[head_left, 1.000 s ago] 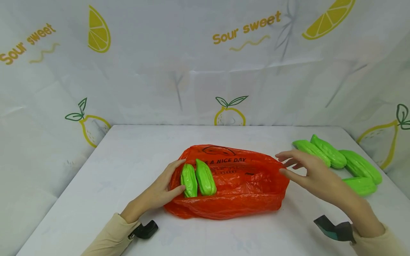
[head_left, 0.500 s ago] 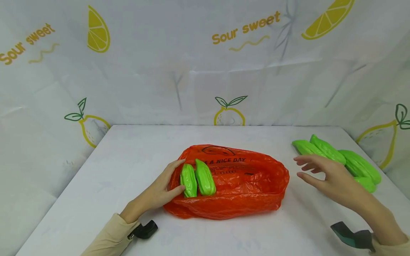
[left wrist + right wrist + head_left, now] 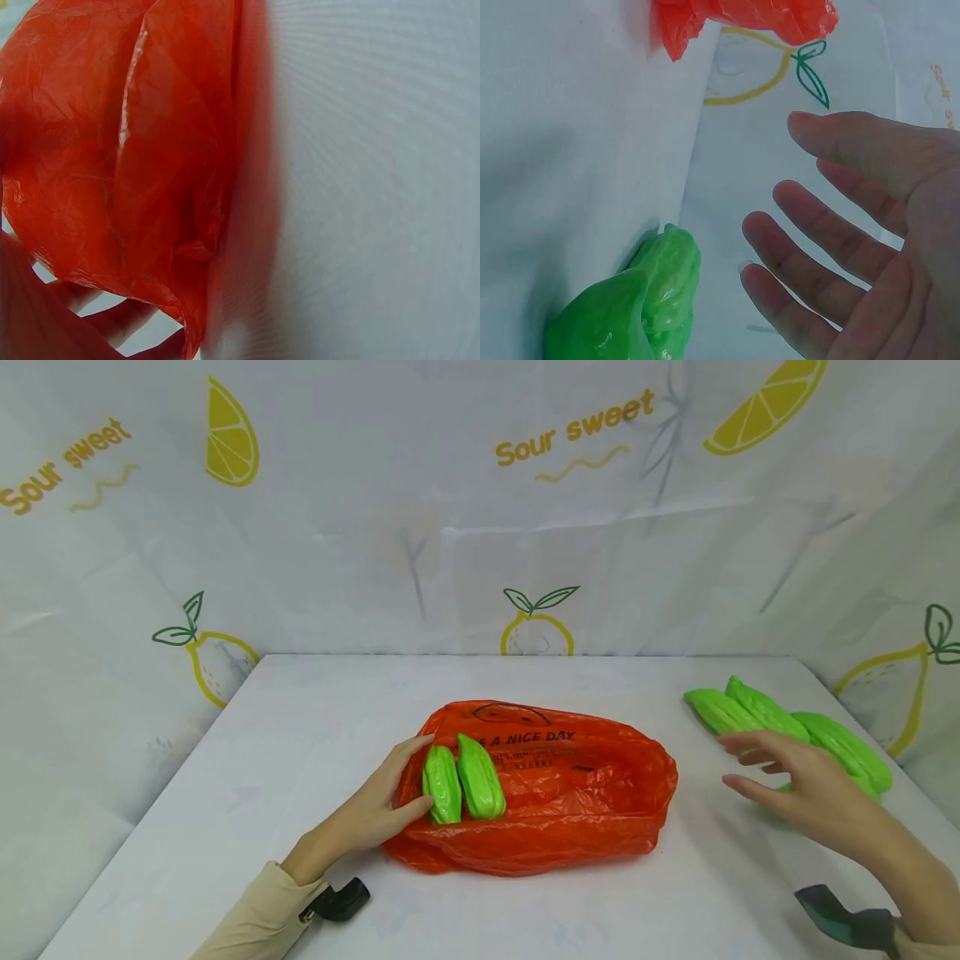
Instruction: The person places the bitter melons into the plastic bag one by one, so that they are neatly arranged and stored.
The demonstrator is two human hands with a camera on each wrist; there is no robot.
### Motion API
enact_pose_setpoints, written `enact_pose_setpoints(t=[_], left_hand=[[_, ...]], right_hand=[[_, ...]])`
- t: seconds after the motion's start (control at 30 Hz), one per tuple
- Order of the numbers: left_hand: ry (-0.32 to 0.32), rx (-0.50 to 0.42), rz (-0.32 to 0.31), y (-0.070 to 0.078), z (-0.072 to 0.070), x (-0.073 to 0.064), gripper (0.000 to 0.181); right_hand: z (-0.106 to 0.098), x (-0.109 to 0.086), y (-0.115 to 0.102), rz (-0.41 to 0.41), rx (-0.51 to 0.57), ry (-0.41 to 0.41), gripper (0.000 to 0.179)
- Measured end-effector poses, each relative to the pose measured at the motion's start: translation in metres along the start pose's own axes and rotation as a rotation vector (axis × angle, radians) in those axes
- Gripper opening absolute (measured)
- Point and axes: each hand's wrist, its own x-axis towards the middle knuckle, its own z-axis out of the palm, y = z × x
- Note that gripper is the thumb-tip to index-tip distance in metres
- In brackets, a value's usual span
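Note:
My left hand (image 3: 375,802) holds the left end of a red plastic bag (image 3: 540,847). Its thumb lies over the opening and its fingers run along the outside. Two bright green, ridged bitter melons (image 3: 442,785) lie side by side in the bag's left part. The right hand (image 3: 821,789) hovers right of the bag, fingers loosely bent and spread, holding nothing. Behind and beside it are several more green bitter melons (image 3: 843,743), one mostly hidden by the hand. In the right wrist view, green melons (image 3: 667,285) sit left of and below my fingertips.
Everything rests on a white table (image 3: 337,693). At its back stands a white cloth (image 3: 337,552) printed with lemons and lettering. A dark strap piece (image 3: 341,900) sticks out at the left wrist and another dark strap piece (image 3: 847,918) at the right.
My right hand has moved from the bag's right edge off to the right, over toward the group of bitter melons. The left hand and the bag have stayed in place.

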Motion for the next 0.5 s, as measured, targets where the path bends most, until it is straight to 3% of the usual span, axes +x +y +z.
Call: enact_pose_setpoints(t=[0.5], left_hand=[[0.002,0.006,0.007,0.0,0.0,0.0,0.072]], right_hand=[[-0.013,-0.014,0.029,0.133,-0.044,-0.094,0.051]])
